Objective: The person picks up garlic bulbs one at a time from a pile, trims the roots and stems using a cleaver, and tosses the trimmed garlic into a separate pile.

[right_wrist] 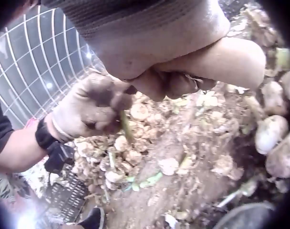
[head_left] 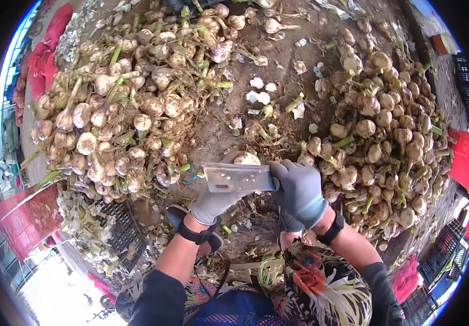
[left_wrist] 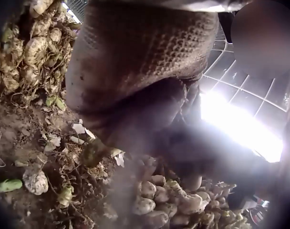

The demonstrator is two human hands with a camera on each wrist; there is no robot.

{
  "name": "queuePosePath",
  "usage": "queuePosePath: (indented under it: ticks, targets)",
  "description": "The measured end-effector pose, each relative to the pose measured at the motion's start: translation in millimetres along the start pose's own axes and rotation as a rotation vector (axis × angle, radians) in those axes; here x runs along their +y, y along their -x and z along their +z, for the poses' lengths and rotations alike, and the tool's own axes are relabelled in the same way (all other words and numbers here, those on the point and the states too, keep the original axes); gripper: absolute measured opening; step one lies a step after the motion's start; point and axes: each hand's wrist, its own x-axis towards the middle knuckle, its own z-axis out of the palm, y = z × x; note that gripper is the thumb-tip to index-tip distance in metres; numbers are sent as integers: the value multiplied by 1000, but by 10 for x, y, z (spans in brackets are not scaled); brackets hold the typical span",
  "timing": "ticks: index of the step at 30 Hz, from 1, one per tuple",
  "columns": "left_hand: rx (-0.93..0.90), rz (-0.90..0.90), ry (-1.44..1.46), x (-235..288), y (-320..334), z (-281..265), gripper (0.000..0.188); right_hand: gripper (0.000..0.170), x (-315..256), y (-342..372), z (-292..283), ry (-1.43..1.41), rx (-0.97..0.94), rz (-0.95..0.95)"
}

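In the head view, my gloved right hand (head_left: 302, 190) grips the handle of a cleaver (head_left: 234, 178). Its wide blade, spotted with pale bits, points left across my left hand. My gloved left hand (head_left: 212, 204) holds a garlic bulb (head_left: 247, 158), whose pale top shows just beyond the blade. Part of the left fingers is hidden behind the metal. From the right wrist view, the left hand (right_wrist: 85, 107) appears curled, with a green stem (right_wrist: 126, 128) hanging below it. Its glove (left_wrist: 140, 57) fills the upper left wrist view, the bulb hidden there.
A heap of garlic with stems (head_left: 136, 103) lies at left, and a heap of trimmed bulbs (head_left: 386, 125) at right. Peel scraps (head_left: 257, 96) litter the soil between them. A black crate (head_left: 123, 233) stands at lower left, near my shoes (head_left: 180, 214).
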Motion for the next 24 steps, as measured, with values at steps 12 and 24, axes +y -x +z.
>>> queuePosePath:
  ticks: [12, 24]
  targets:
    - [-309, 693, -1450, 79, -69, 96, 20, 26, 246, -80, 70, -633, -195, 332]
    - [-555, 602, -1640, 248, -333, 93, 15, 24, 258, -61, 88, -782, -132, 360]
